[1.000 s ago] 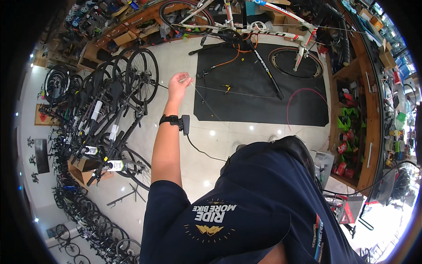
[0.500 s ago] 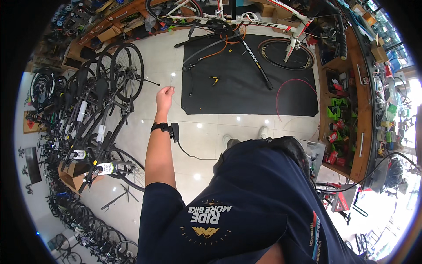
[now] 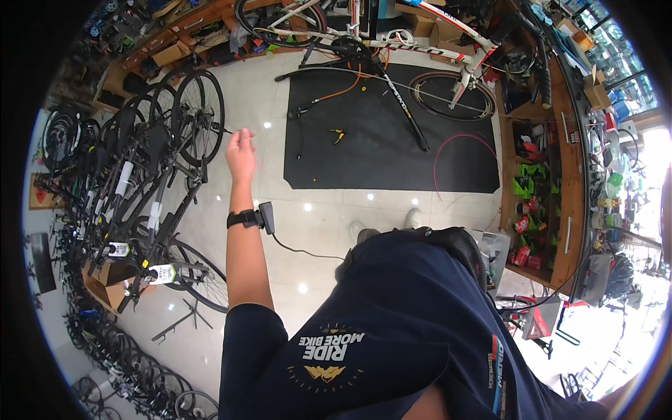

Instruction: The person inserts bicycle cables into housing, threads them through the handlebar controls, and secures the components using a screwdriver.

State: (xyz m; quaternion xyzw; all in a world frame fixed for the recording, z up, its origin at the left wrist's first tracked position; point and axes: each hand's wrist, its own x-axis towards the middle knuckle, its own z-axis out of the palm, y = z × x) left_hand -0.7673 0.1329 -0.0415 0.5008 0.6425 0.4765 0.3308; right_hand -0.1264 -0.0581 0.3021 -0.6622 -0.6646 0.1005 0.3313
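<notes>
My left hand point(image 3: 241, 155) is stretched out ahead over the pale tiled floor, left of the black mat point(image 3: 392, 175). Its fingers are loosely extended, and I see nothing held in them. A black strap with a small box point(image 3: 253, 218) sits around the wrist, with a cable running back to my waist. Beyond the fingertips, toward the left, is the rear wheel of a parked black bicycle point(image 3: 222, 119). My right hand is outside the picture. On the mat lie yellow-and-black pliers point(image 3: 338, 136), and a thin red cable housing point(image 3: 437, 164) curves at its right side.
A white and red road bicycle point(image 3: 420, 47) stands at the far side of the mat beside a black repair stand leg point(image 3: 406, 112). Parked bicycles line the left. A wooden cabinet point(image 3: 565, 182) with stocked shelves runs along the right. An orange hose point(image 3: 336, 94) lies on the mat.
My left hand has moved left, and its fingers look straighter than before. The thin wire-like strand above the fingers earlier no longer shows there. The view has shifted slightly.
</notes>
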